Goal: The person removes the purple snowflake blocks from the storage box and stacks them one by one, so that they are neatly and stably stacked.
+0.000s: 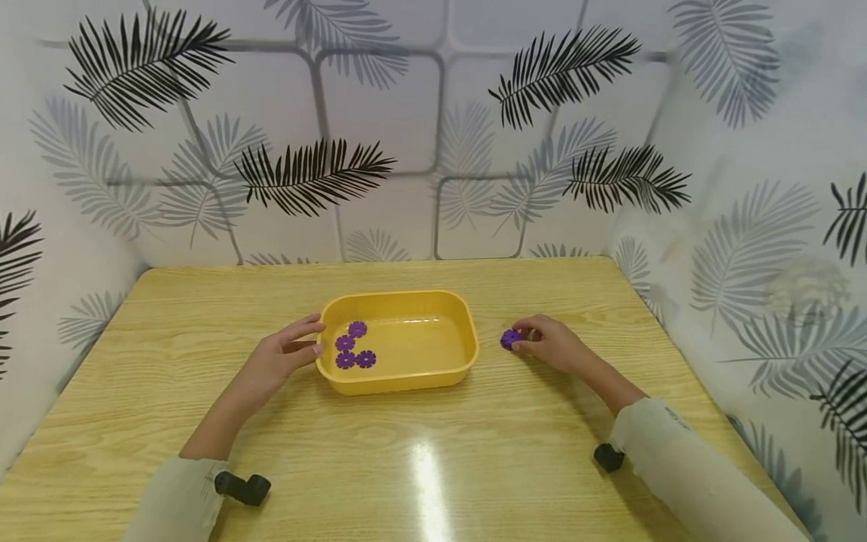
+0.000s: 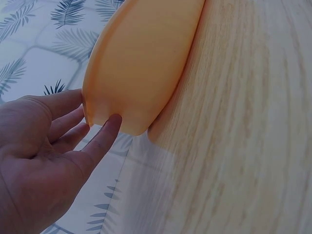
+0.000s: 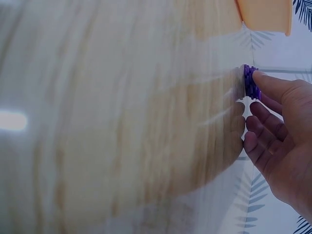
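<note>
A yellow plastic tray (image 1: pixel 400 385) sits on the table with several purple notched discs (image 1: pixel 346 360) lying flat in its left part. At the tray's left end my left hand (image 1: pixel 281 354) holds the rim, the thumb against the outer wall (image 2: pixel 131 73) and the other fingers at the edge. To the right of the tray, my right hand (image 1: pixel 552 345) pinches a small stack of purple notched discs (image 1: pixel 510 340) between thumb and forefinger, low at the tabletop. In the right wrist view the stack (image 3: pixel 251 82) shows its layered edges; the other fingers are bent below it.
The wood-grain table (image 1: pixel 379 467) reflects a bright light near its front. Patterned leaf-print covering (image 1: pixel 393 120) rises behind the table and along both sides. Each sleeve carries a black wrist device (image 1: pixel 244 488).
</note>
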`<state>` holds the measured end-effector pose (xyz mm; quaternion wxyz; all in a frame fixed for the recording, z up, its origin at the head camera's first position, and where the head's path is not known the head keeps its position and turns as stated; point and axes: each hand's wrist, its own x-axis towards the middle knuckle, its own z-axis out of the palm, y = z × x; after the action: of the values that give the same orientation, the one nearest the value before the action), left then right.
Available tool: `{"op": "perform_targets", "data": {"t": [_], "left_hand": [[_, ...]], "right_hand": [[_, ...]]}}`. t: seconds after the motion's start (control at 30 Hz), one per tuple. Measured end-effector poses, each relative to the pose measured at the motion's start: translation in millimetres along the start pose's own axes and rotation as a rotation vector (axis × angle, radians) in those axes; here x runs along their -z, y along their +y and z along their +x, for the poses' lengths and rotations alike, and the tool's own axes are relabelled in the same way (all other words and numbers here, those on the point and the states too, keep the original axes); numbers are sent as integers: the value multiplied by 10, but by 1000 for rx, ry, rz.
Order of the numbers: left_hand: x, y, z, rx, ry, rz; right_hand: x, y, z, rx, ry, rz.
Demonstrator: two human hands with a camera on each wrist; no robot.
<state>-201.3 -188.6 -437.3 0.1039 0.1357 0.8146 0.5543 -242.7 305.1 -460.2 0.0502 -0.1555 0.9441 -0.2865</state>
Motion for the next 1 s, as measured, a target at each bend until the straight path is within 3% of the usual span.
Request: {"op": "perform_targets", "data": {"t": [0.73, 1.0], "left_hand": [[10, -23, -10, -13, -8, 0], [-3, -28, 4, -17, -7, -8]], "right_hand": [[-13, 9, 6, 1, 4, 30], [81, -67, -31, -33, 12, 56]]}}
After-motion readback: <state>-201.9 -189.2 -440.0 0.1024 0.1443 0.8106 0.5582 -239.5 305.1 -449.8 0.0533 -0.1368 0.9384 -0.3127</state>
